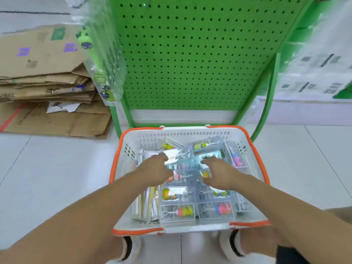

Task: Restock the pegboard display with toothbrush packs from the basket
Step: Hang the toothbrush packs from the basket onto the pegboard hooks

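Both hands reach into the white basket with orange rim, which sits on the floor against the foot of the green pegboard. The left hand lies over a clear toothbrush pack near the basket's far left side, its fingers curled round the pack's edge as far as the blur lets me judge. The right hand rests on the packs toward the far right side, fingers bent downward; whether they pinch anything I cannot tell. More clear packs with bright toy-shaped handles fill the basket's right half, flat cards its left. One pack already hangs at the pegboard's left edge. The step in hand looks like picking a pack out; next it must be lifted free and its hang-hole threaded onto a peg.
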